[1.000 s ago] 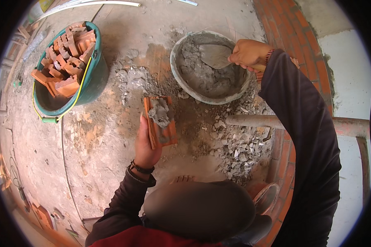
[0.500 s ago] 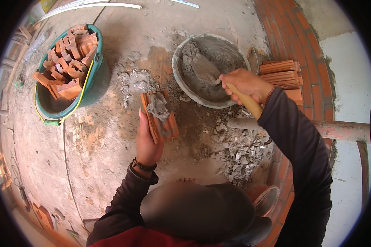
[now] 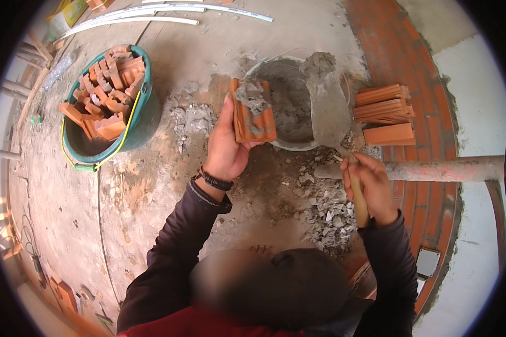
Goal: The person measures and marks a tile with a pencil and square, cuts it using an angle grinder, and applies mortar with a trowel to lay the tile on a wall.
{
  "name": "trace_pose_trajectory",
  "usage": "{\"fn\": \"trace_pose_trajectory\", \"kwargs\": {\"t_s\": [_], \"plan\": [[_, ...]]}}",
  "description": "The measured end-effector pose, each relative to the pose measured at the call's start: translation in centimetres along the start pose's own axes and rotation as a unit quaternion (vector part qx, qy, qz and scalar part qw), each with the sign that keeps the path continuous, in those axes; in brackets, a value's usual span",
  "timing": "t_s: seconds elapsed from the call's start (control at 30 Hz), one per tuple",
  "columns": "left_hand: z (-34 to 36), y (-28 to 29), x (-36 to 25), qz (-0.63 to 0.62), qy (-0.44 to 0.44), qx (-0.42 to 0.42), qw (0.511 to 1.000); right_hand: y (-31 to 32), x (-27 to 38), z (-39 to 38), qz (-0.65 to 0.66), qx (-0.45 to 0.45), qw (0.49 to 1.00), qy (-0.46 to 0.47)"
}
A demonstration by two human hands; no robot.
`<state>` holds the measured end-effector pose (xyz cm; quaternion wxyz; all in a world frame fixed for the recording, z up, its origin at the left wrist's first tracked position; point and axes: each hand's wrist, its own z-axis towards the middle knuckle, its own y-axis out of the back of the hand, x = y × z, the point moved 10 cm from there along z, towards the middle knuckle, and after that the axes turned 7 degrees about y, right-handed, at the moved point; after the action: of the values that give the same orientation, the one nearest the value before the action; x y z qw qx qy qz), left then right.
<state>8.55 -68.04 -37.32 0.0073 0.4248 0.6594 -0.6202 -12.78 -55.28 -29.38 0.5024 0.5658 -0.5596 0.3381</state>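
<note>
My left hand (image 3: pixel 228 140) grips a grooved orange clay brick piece (image 3: pixel 255 127) from its left side, with grey mortar (image 3: pixel 253 95) smeared over its upper face. The brick overlaps the left rim of a mortar basin (image 3: pixel 291 147). Closed round a wooden handle, my right hand (image 3: pixel 371 188) holds a trowel (image 3: pixel 328 112) whose blade points away from me, over the basin's right side. A lump of mortar (image 3: pixel 318 64) sits at the blade's tip. Wet mortar (image 3: pixel 292 106) lies in the basin, partly hidden by brick and blade.
A green bucket (image 3: pixel 152 115) of broken brick pieces stands at left. Cut bricks (image 3: pixel 383 104) are stacked right of the basin, beside a brick strip (image 3: pixel 402 62). A pipe (image 3: pixel 444 170) juts in from the right above rubble (image 3: pixel 331 210). White tubes (image 3: pixel 168 20) lie at the far side.
My left hand has brought the brick right and away from me, to the basin. My right hand has lifted the trowel out of the mortar and drawn back toward me, right.
</note>
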Motion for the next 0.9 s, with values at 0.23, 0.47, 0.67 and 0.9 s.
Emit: {"fn": "trace_pose_trajectory", "kwargs": {"t_s": [0.23, 0.47, 0.67, 0.9], "plan": [[0.7, -6.9, 1.4, -0.042, 0.075, 0.101, 0.991, 0.1, 0.4, -4.3, -0.175, -0.118, 0.959, 0.192], [-1.4, -10.5, 1.5, -0.033, 0.103, 0.084, 0.991, -0.6, 0.5, -6.7, -0.232, -0.241, 0.875, 0.35], [-3.5, -11.7, 1.1, -0.04, 0.124, 0.142, 0.981, -1.0, -0.8, -7.4, -0.283, -0.233, 0.879, 0.305], [-4.5, -12.6, 1.1, -0.092, 0.139, 0.182, 0.969, -0.8, -0.9, -9.5, -0.351, -0.271, 0.826, 0.347]]}}
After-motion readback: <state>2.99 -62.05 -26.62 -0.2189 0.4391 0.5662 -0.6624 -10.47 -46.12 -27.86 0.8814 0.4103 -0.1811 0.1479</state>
